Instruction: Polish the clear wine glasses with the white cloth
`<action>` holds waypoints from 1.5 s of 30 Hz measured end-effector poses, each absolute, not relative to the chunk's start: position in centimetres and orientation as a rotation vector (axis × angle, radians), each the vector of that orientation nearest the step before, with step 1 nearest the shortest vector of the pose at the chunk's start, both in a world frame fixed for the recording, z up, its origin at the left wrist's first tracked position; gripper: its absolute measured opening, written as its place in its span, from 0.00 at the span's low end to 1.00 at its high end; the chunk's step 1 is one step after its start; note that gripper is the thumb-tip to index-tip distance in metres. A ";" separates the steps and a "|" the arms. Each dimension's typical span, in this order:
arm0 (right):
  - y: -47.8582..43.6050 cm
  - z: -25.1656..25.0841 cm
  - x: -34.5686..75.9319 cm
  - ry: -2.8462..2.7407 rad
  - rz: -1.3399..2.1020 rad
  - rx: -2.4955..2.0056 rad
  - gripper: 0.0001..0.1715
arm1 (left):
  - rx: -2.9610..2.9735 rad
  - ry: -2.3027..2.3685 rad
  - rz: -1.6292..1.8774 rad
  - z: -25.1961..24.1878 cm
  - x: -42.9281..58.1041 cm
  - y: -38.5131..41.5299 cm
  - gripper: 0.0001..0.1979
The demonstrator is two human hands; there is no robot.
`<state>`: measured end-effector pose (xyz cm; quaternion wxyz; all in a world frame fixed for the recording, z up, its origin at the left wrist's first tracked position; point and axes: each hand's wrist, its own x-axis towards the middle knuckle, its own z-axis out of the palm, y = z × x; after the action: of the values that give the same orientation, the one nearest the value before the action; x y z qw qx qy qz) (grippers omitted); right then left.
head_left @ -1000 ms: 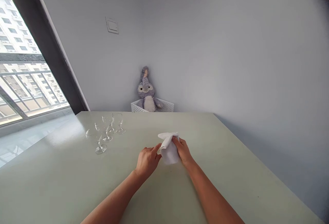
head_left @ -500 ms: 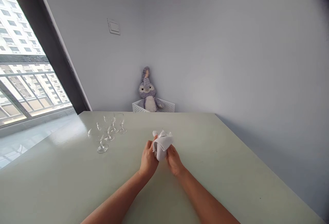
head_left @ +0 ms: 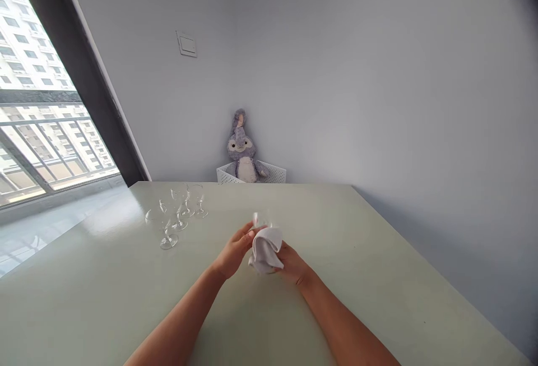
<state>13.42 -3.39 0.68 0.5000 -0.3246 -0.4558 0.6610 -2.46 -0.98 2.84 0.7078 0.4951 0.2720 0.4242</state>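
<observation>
In front of me, above the table, a white cloth (head_left: 266, 249) is bunched in my right hand (head_left: 291, 263), whose fingers are closed and partly hidden behind it. Just beyond the cloth, part of a clear drinking glass (head_left: 260, 219) shows at the fingertips of my left hand (head_left: 236, 251). That hand is closed on the glass from the left. The cloth covers much of the glass, so its full shape is hidden. To the left, several clear stemmed glasses (head_left: 168, 241) stand upright in a loose group on the table.
The pale green table (head_left: 378, 299) reaches back to the wall. Behind its far edge, a purple plush toy (head_left: 245, 156) sits in a white perforated basket (head_left: 275, 173). A window (head_left: 42, 125) with a railing outside is at the left.
The cloth has come down and toward me with my right hand, uncovering part of the glass. My left hand has shifted slightly left and its grip has turned. The standing glasses have not moved.
</observation>
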 end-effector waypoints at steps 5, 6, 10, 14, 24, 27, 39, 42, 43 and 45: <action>-3.5 -0.3 12.1 -1.183 1.734 -0.803 0.14 | 0.991 0.664 0.949 2.8 -1.9 -1.6 0.21; -3.3 -0.5 12.1 -1.233 1.679 -0.835 0.14 | 0.975 0.690 0.982 2.8 -1.8 -1.5 0.21; -2.3 -0.7 13.4 -1.448 1.259 -1.029 0.13 | 0.903 0.836 1.119 2.4 -2.2 -0.6 0.22; -2.2 0.4 15.5 -1.581 0.824 -1.098 0.11 | 0.692 0.982 1.268 1.9 -3.8 1.3 0.20; -3.8 0.7 12.6 -2.270 -0.117 -0.992 0.17 | 0.594 0.888 1.181 1.8 -2.6 0.3 0.16; -3.8 0.5 12.6 -2.124 0.199 -0.953 0.09 | 0.544 0.747 1.106 2.3 -2.2 -0.5 0.16; -4.1 -0.8 10.0 -0.852 1.754 -0.793 0.21 | 0.678 0.632 1.403 3.2 -1.1 -1.4 0.14; -4.7 -1.2 9.1 -1.097 1.753 -0.944 0.27 | 0.839 0.704 1.538 3.4 -1.1 -1.5 0.19; -5.0 -1.2 9.0 -1.263 1.666 -1.036 0.28 | 0.885 0.726 1.582 3.5 -1.3 -1.5 0.22; -5.4 -0.9 9.3 -1.684 1.301 -1.225 0.25 | 0.960 0.761 1.677 3.6 -1.8 -1.2 0.24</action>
<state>9.29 -5.45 -0.92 0.3366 -0.4698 -0.6458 0.4990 -1.81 -1.17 3.61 0.5076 0.3983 0.3157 0.6958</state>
